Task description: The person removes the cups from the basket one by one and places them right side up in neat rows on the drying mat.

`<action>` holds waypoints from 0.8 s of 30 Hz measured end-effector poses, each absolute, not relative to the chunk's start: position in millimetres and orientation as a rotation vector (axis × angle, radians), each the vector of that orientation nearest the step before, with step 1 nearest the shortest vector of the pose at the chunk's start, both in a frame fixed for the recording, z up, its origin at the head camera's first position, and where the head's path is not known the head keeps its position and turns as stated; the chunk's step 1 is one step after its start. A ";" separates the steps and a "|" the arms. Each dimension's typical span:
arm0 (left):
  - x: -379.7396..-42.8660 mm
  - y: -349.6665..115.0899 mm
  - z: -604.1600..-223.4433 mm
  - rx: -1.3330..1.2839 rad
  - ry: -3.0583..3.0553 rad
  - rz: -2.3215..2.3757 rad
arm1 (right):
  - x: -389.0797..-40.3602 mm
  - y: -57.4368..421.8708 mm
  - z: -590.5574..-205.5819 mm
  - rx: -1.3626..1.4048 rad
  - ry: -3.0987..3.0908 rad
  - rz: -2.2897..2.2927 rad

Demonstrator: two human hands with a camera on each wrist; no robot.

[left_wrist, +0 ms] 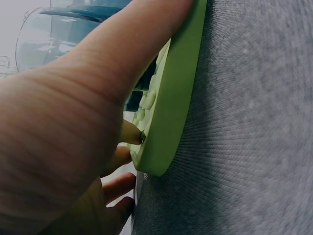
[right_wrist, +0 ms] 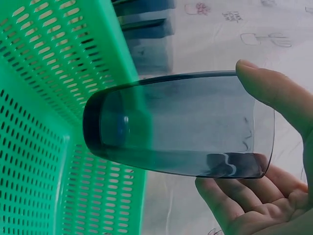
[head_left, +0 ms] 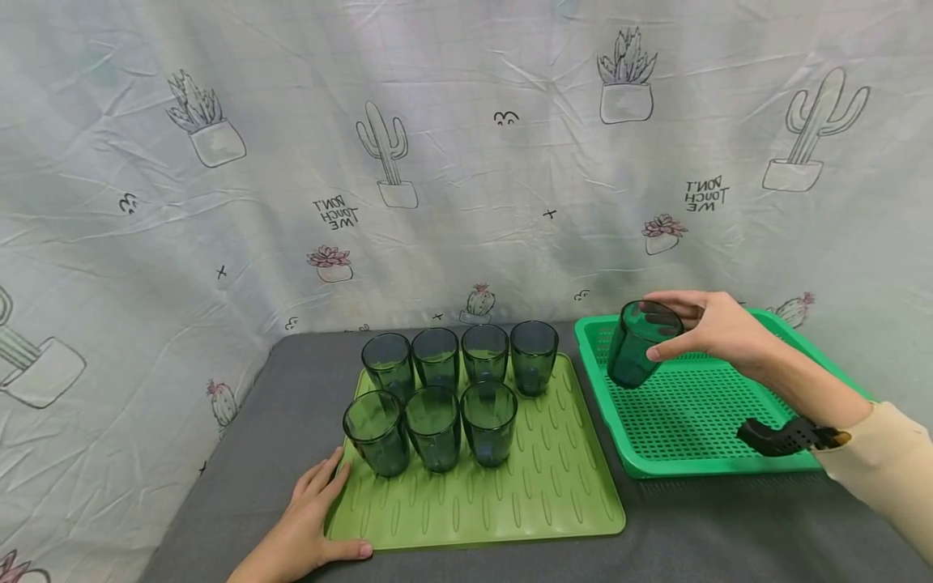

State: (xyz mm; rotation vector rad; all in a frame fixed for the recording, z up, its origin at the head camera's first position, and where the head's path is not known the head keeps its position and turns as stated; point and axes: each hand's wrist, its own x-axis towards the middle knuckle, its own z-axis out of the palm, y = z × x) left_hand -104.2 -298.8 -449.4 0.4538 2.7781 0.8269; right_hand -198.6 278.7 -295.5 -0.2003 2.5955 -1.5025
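My right hand holds a dark, tinted drinking glass over the left part of a green plastic basket. In the right wrist view the thumb lies on one side of its rim and the fingers on the other; the thick base points toward the basket. My left hand rests at the near left corner of a light green ridged tray, thumb along the front edge, fingers spread up the left side. Several matching glasses stand upright on the tray, three of them in the front row.
The basket's slotted floor shows no other glass. Tray and basket lie side by side on a grey cloth. Behind them hangs a pale curtain printed with cacti. A black strap sits on the right wrist.
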 end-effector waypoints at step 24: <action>-110.8 -297.1 -440.6 0.460 2.760 0.839 | -176.2 218.8 -265.9 -0.304 2.533 -1.616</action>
